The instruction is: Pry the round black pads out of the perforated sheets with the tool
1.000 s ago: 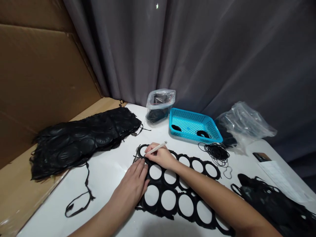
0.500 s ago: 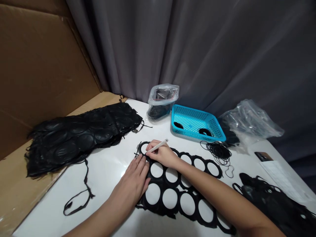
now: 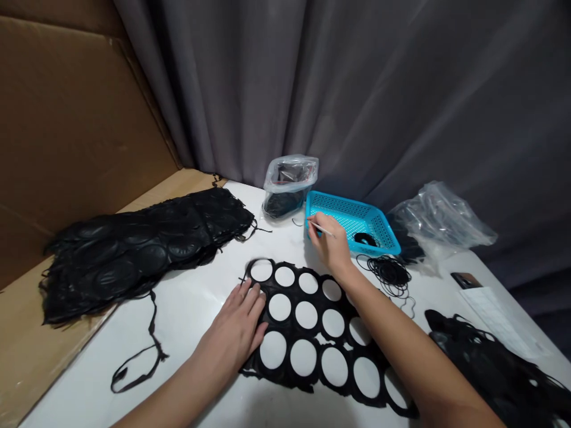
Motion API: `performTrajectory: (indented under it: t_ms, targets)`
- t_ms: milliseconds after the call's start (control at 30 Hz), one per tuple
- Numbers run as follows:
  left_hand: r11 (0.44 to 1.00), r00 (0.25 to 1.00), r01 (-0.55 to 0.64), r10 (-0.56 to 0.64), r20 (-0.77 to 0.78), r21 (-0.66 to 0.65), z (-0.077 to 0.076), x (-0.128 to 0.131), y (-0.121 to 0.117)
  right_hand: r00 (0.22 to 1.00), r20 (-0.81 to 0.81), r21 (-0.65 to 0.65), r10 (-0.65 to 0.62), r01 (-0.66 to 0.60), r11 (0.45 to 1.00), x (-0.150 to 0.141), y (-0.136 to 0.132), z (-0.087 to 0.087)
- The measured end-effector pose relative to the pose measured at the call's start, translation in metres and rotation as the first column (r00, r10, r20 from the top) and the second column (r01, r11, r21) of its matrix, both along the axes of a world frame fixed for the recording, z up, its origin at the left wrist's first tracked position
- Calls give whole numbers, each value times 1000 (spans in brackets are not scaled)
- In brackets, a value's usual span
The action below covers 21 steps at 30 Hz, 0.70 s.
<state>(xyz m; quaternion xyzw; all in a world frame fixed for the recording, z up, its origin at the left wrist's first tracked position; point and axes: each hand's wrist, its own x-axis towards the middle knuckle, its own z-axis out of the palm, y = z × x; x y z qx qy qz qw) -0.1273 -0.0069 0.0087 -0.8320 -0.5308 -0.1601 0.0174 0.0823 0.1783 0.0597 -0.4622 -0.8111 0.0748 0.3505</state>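
My left hand [image 3: 238, 324] lies flat, fingers stretched, on the left edge of a black rubber sheet [image 3: 289, 324] with rows of large round holes. The white table shows through the holes. My right hand [image 3: 331, 241] is closed around a slim white pen-like tool [image 3: 322, 229], whose tip points left. That hand is raised over the near left rim of a blue perforated basket [image 3: 379, 217]. A thin black arc [image 3: 297, 222] shows just left of the basket; whether it touches the hand or tool I cannot tell. Black rings [image 3: 366, 239] lie inside the basket.
A stack of black sheets [image 3: 147, 238] lies left, beside cardboard [image 3: 80, 137]. Behind stands a clear bag [image 3: 289, 184] with black contents. To the right are loose thin black rings [image 3: 392, 270], a plastic bag [image 3: 446, 220], a phone [image 3: 466, 279], paper and black scrap [image 3: 486, 362].
My right hand has moved from the sheet's upper left hole up and right to the basket, still holding the white tool. My left hand stays on the sheet.
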Motion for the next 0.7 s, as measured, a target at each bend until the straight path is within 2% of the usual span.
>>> performTrajectory:
  t_ms: [67,100,200,267,367,467,700]
  targets:
    - [1000,1000,-24,24,17,11,-1,1,1,992,-69,-133,104,-112,985,10,-12,-1]
    - [999,999,-35,34,26,20,-2,2,3,979,-116,-235,164,-188,954,12,-22,-4]
    - [998,1000,-12,11,19,68,-5,9,6,932,-275,-505,234,-348,790,8,-53,-22]
    - [996,1000,26,-26,1,89,-9,14,8,918,-338,-576,209,-377,725,3,-66,-32]
    - [997,998,59,-59,2,58,-16,17,10,901,-393,-595,184,-402,696,0,-70,-39]
    - [996,997,78,-78,3,33,-18,15,10,896,-397,-608,198,-418,675,0,-68,-38]
    - [997,997,74,-75,30,16,-16,14,10,903,-349,-569,252,-417,709,1,-67,-38]
